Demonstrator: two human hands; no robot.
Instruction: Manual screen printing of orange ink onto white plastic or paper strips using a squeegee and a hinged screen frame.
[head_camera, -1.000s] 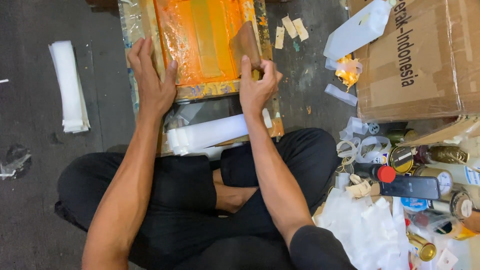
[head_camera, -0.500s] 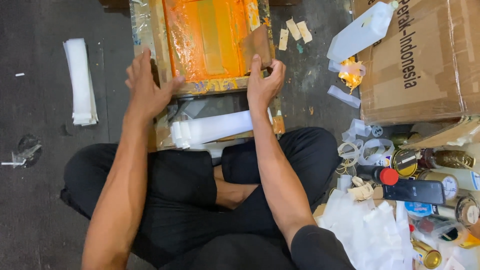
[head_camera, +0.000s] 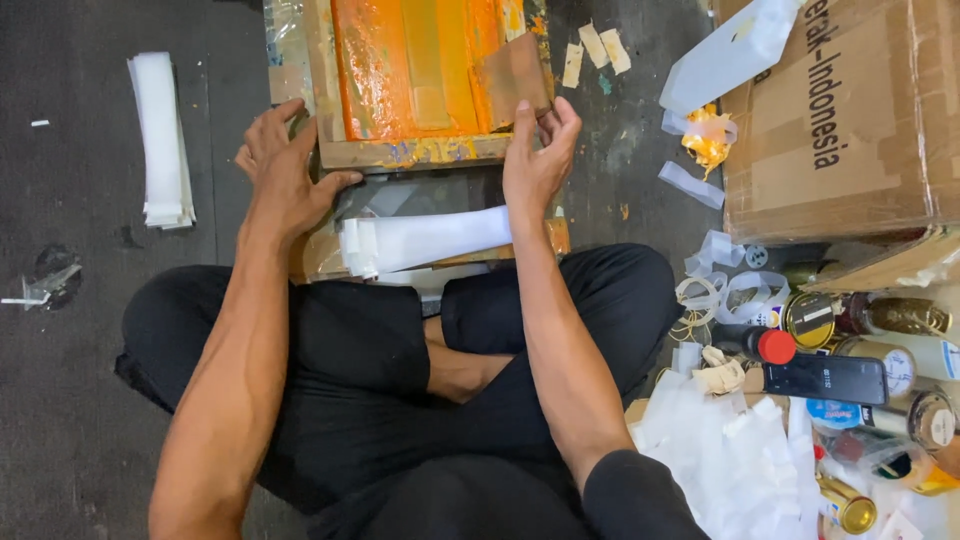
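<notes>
In the head view, a wooden-framed printing screen (head_camera: 420, 80) flooded with orange ink is seen at the upper centre of the frame, lying on the dark floor (head_camera: 80, 400) before a person seated cross-legged. The left hand (head_camera: 285, 175) is laid on the frame's lower left corner, its fingers spread and pressed over the wooden edge. A brown flat scraper (head_camera: 512, 78) is pinched by the right hand (head_camera: 538, 160) between thumb and fingertips, at the screen's right side, its edge resting in the ink. A stack of white strips (head_camera: 425, 240) is set just below the frame, partly under it, in the middle of the picture. Ink is already spread over the mesh, so a pass appears to be under way; most strips look unprinted. A second white stack (head_camera: 160, 140) lies at the upper left, a cardboard box (head_camera: 850, 110) at the upper right, and tins and bottles (head_camera: 870, 350) at the lower right.
</notes>
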